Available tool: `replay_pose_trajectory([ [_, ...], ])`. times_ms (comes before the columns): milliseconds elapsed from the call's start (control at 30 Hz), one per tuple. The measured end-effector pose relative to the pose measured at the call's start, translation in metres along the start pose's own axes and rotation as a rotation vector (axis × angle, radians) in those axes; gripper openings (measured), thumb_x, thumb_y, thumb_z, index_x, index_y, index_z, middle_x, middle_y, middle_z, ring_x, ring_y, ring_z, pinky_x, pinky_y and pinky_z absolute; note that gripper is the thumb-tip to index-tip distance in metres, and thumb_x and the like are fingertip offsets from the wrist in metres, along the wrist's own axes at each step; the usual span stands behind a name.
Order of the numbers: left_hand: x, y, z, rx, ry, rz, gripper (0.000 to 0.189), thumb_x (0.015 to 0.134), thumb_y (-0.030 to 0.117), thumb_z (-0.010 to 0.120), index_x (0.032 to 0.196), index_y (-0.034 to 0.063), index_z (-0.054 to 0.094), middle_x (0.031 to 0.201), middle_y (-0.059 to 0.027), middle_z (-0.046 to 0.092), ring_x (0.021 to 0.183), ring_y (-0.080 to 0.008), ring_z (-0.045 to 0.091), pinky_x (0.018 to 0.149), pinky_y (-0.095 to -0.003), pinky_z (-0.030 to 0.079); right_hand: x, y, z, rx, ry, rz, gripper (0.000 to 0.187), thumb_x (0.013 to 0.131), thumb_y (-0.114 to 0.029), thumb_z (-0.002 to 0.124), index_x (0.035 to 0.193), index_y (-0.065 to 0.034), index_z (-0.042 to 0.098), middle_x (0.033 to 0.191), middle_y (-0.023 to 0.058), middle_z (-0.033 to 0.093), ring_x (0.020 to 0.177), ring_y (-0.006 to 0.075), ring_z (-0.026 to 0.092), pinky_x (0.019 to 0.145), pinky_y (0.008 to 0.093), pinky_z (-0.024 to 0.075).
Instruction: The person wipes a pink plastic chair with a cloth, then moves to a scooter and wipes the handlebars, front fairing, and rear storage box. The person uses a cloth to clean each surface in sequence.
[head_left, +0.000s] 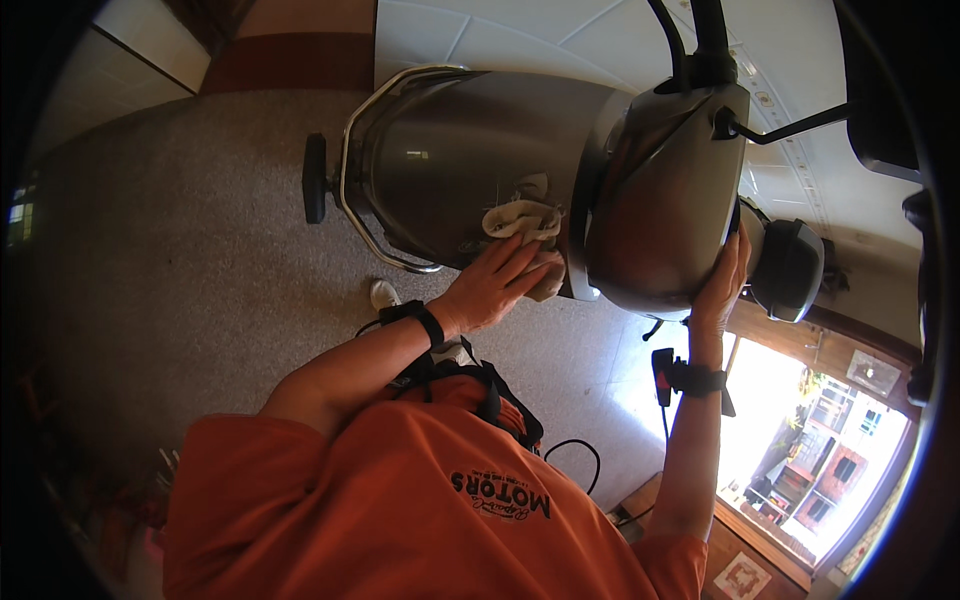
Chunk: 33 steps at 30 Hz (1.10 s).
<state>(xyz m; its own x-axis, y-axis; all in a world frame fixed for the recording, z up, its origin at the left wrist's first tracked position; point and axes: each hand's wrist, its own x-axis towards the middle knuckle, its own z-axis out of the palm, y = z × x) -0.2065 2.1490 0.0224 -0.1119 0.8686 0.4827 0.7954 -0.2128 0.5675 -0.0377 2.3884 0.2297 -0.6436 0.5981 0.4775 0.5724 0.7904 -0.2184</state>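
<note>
In my left hand (491, 285) is a crumpled beige cloth (525, 217) with frayed edges, pressed against the glossy grey-brown body panel (465, 150) of a motor scooter. My right hand (724, 274) lies along the edge of the scooter's handlebar cover (667, 210); its fingers are close together, and whether they grip is hidden. A chrome guard bar (351, 131) curves around the panel's far left end. Black straps circle both wrists, and a small dark device (664, 377) sits at the right one.
A black mirror stem (795, 126) and a handlebar grip (709, 37) project from the scooter. White tiles (517, 34) line the wall behind it. Speckled floor (187, 247) spreads to the left. A bright doorway (780, 435) opens at lower right; a black cable (577, 444) loops near my waist.
</note>
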Motion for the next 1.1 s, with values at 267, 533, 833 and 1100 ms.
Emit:
replay_pose_trajectory([
  [267, -0.041, -0.015, 0.004, 0.098, -0.163, 0.045, 0.069, 0.085, 0.024, 0.070, 0.148, 0.0100, 0.045, 0.156, -0.0143, 0.033, 0.148, -0.0363, 0.027, 0.120, -0.0558, 0.026, 0.000, -0.002, 0.000, 0.132, 0.013, 0.228, 0.045, 0.108, -0.027, 0.033, 0.137, 0.0022, 0.053, 0.138, 0.0230, 0.053, 0.126, 0.0365, 0.052, 0.108, 0.0407, 0.0383],
  [533, -0.024, 0.018, 0.001, -0.035, -0.044, -0.119, 0.063, 0.086, 0.021, 0.073, 0.142, 0.0042, 0.049, 0.154, -0.0186, 0.034, 0.144, -0.0417, 0.031, 0.118, -0.0575, 0.030, 0.005, -0.018, -0.002, 0.105, -0.003, 0.206, 0.054, 0.108, -0.036, 0.032, 0.138, 0.0040, 0.052, 0.141, 0.0228, 0.051, 0.125, 0.0349, 0.054, 0.108, 0.0393, 0.0377],
  [833, 0.023, 0.048, 0.031, 0.069, 0.073, 0.025, 0.064, 0.085, 0.017, 0.070, 0.145, 0.0198, 0.048, 0.153, -0.0085, 0.037, 0.144, -0.0373, 0.033, 0.116, -0.0546, 0.034, 0.004, -0.010, 0.003, 0.100, 0.038, 0.170, 0.056, 0.103, -0.040, 0.039, 0.138, 0.0018, 0.055, 0.132, 0.0231, 0.055, 0.123, 0.0362, 0.053, 0.108, 0.0432, 0.0363],
  [1100, -0.002, 0.064, 0.069, 0.159, 0.192, -0.078, 0.069, 0.085, 0.016, 0.071, 0.149, 0.0218, 0.043, 0.153, -0.0115, 0.036, 0.143, -0.0398, 0.033, 0.114, -0.0587, 0.036, 0.003, -0.010, 0.007, 0.165, 0.048, 0.158, 0.054, 0.104, -0.037, 0.041, 0.137, 0.0042, 0.053, 0.134, 0.0251, 0.054, 0.124, 0.0404, 0.051, 0.108, 0.0445, 0.0363],
])
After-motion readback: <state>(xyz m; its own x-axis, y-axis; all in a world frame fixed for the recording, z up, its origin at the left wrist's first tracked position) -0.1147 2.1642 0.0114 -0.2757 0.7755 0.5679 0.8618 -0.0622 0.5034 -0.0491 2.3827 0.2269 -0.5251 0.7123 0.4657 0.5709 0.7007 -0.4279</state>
